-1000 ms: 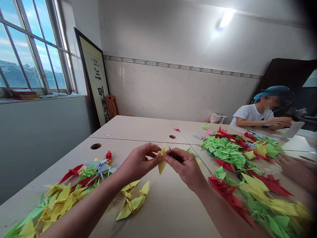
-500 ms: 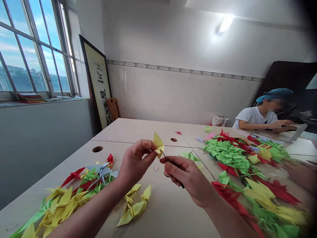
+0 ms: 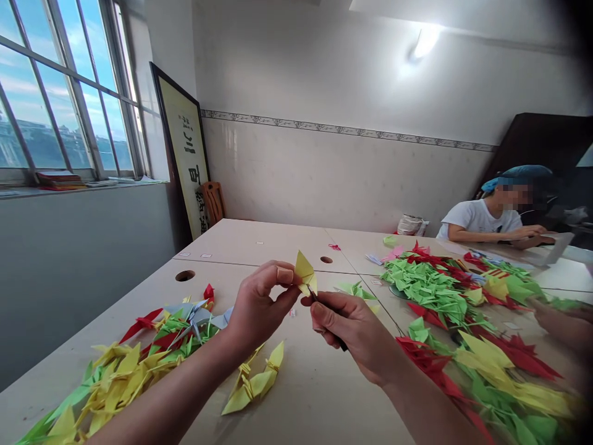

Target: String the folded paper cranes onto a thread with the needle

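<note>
My left hand (image 3: 269,293) pinches a yellow folded paper piece (image 3: 306,272), which looks like an origami crane, by its left side between thumb and fingers. In my right hand (image 3: 340,318) is a slim dark tool (image 3: 343,346) resembling tweezers, with the fingers closed round it. Its thin tip touches the lower part of the yellow paper. On the table below lie a few yellow paper cranes (image 3: 254,386). By my left forearm spreads a heap of yellow, green, red and blue folded paper (image 3: 120,377).
A large pile of green paper cranes (image 3: 426,287) covers the right side, with red and yellow ones (image 3: 495,358) nearer. Another person's hand (image 3: 560,324) reaches in at the right edge. A person in a white shirt (image 3: 479,219) sits at the far right. The table has round holes (image 3: 185,275).
Both hands and the yellow paper have shifted slightly right in view. The tool's tip now sits against the paper, with less of its shaft showing. The view has turned a little.
</note>
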Demonstrator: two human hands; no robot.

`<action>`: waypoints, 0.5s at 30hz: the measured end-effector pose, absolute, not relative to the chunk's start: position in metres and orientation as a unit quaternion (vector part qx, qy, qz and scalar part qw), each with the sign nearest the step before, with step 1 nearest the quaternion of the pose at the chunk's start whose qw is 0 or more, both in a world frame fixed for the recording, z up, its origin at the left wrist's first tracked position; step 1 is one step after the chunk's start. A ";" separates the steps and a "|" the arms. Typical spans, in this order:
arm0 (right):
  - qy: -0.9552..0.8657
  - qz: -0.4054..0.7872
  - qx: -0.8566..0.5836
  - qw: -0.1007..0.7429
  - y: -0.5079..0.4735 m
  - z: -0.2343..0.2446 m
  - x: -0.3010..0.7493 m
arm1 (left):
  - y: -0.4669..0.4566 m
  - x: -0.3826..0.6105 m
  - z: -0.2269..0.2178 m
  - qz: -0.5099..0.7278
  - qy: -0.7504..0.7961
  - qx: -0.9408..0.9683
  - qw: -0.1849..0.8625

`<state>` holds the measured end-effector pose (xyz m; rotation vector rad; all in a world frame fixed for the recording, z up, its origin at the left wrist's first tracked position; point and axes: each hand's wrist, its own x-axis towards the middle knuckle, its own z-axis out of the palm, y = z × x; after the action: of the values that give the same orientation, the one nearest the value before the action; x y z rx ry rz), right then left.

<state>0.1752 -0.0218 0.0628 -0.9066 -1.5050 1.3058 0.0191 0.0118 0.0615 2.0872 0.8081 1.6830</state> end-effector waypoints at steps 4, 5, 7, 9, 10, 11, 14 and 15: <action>-0.638 0.500 -0.367 0.457 -0.022 0.063 0.176 | 0.012 0.022 0.062 0.604 0.285 0.697 0.259; -0.647 0.488 -0.369 0.455 -0.023 0.064 0.177 | 0.013 0.023 0.062 0.613 0.281 0.668 0.315; -0.660 0.465 -0.375 0.456 -0.025 0.065 0.179 | 0.015 0.023 0.062 0.621 0.261 0.588 0.447; -0.664 0.445 -0.381 0.465 -0.027 0.066 0.181 | 0.015 0.023 0.063 0.604 0.233 0.499 0.575; -0.664 0.436 -0.384 0.470 -0.027 0.066 0.182 | 0.015 0.022 0.064 0.591 0.222 0.458 0.626; -0.664 0.428 -0.387 0.475 -0.027 0.066 0.182 | 0.015 0.022 0.066 0.577 0.214 0.421 0.667; -0.664 0.412 -0.396 0.483 -0.024 0.065 0.183 | 0.012 0.022 0.068 0.542 0.211 0.352 0.734; -0.664 0.408 -0.397 0.484 -0.022 0.065 0.183 | 0.011 0.022 0.069 0.532 0.210 0.343 0.745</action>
<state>0.1829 -0.0224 0.0648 -0.9659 -1.6181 0.9948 0.0221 0.0109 0.0689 0.7499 0.4599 1.1643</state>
